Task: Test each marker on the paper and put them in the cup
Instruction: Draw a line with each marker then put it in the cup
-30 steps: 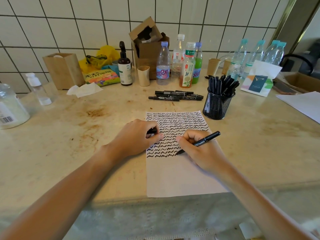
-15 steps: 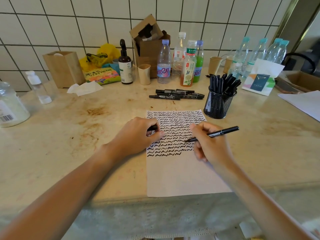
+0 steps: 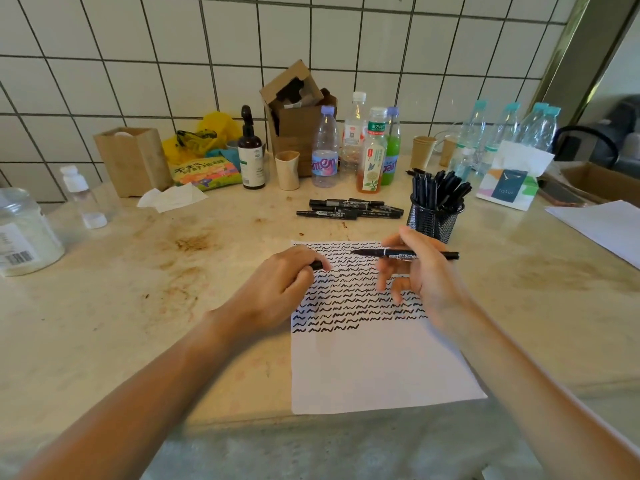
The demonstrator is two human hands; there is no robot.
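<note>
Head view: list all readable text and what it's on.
"TWIN": on the marker the right hand holds.
"TISSUE": on the tissue pack, faint.
"ante": partial, on the purple-capped water bottle.
Chinese characters on the tea bottle and the colourful packet: too small to read reliably.
Loose markers, dark pump bottle, barcoded jar: print too blurred.

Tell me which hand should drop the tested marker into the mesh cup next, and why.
Right. The right hand already holds the marker, lifted off the paper, and the mesh cup stands just beyond it. The left hand grips only a small black cap, farther from the cup.
</note>
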